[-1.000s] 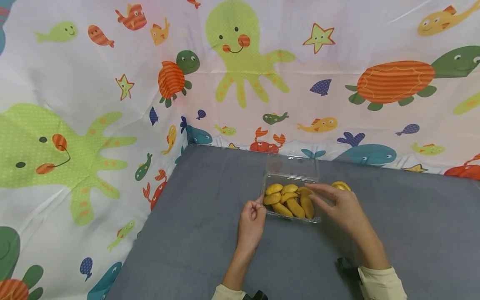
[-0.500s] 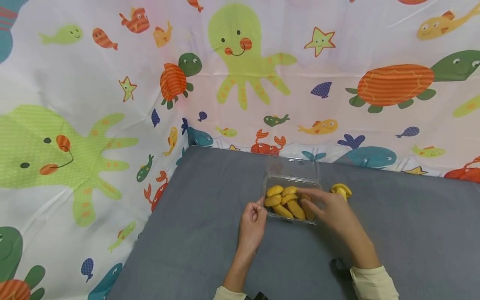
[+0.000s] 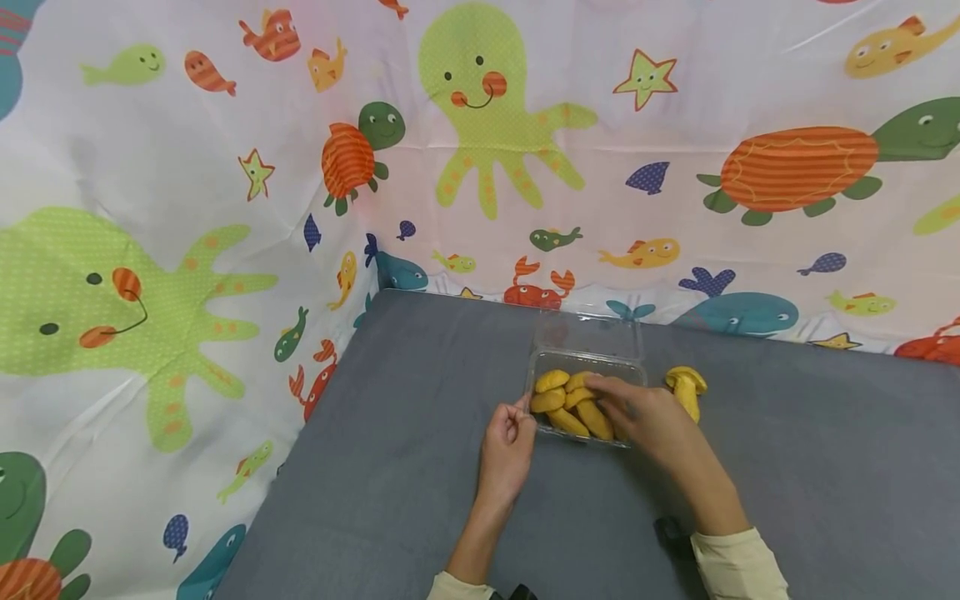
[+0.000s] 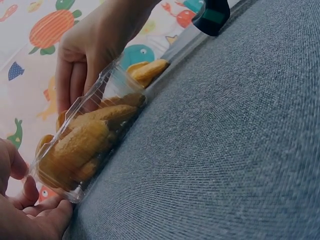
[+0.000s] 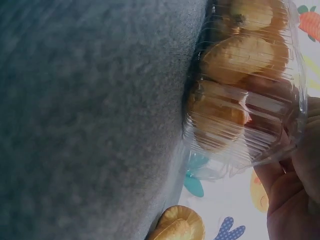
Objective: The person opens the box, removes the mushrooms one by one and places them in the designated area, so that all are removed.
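A clear plastic clamshell box stands on the grey cloth with its lid raised at the back. Several yellow-brown mushrooms lie inside it. At the box's left side, my left hand pinches the rim between thumb and fingers. My right hand reaches over the right wall, its fairly straight fingers down among the mushrooms. In the head view this hand covers the box's right part. One more mushroom lies outside, to the right of the box, cap toward the back.
Grey cloth covers the table. A white curtain printed with sea animals hangs behind it and along the left side. Dark bands sit near both cream sleeves.
My right hand has moved left and deeper over the box, its fingers drawing closer together. The loose mushroom, partly hidden before, now shows whole. My left hand keeps its hold on the rim.
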`<state>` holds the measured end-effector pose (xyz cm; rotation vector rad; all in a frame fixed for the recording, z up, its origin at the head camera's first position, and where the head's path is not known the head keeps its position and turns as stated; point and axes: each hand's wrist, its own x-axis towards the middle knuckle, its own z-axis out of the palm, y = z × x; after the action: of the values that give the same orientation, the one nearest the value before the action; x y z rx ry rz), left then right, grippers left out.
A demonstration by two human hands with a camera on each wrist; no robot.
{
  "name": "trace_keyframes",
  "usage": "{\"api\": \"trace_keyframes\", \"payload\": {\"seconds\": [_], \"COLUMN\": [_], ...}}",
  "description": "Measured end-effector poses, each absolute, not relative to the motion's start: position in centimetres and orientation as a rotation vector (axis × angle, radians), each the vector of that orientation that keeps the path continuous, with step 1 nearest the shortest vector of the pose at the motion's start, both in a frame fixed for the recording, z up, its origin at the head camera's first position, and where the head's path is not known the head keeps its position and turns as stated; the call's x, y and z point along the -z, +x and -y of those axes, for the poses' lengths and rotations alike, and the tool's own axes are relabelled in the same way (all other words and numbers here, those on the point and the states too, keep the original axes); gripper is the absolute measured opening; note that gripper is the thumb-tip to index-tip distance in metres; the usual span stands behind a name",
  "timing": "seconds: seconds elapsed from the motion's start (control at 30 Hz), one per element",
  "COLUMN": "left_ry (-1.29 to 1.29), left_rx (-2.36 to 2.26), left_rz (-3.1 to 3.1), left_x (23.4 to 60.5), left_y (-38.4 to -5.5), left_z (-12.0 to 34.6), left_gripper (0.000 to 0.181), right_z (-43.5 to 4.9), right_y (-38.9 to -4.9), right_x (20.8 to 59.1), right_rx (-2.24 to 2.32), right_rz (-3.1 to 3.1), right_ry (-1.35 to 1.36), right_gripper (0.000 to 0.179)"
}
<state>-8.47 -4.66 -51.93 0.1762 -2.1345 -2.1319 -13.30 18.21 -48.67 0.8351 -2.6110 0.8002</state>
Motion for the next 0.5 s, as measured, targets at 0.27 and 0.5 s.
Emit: {"api": "trace_keyframes", "payload": {"seconds": [0.27, 0.5], "left_ry": [0.157, 0.154], "left_rx": [2.150, 2.110], "left_rz": [2.119, 2.134], "left_x": [51.80, 51.79], "left_y": [-8.43, -8.52], "left_z": [4.56, 4.40], "left_gripper": [0.011, 0.009], "right_z": [-17.84, -17.69], "right_y": [-13.32, -13.21], "right_x": [48.63, 48.46], "right_rx": [-0.732, -0.721], "right_rz": [2.642, 2.660], "right_ry": [0.819, 0.788], "right_gripper": [0.043, 0.039]}}
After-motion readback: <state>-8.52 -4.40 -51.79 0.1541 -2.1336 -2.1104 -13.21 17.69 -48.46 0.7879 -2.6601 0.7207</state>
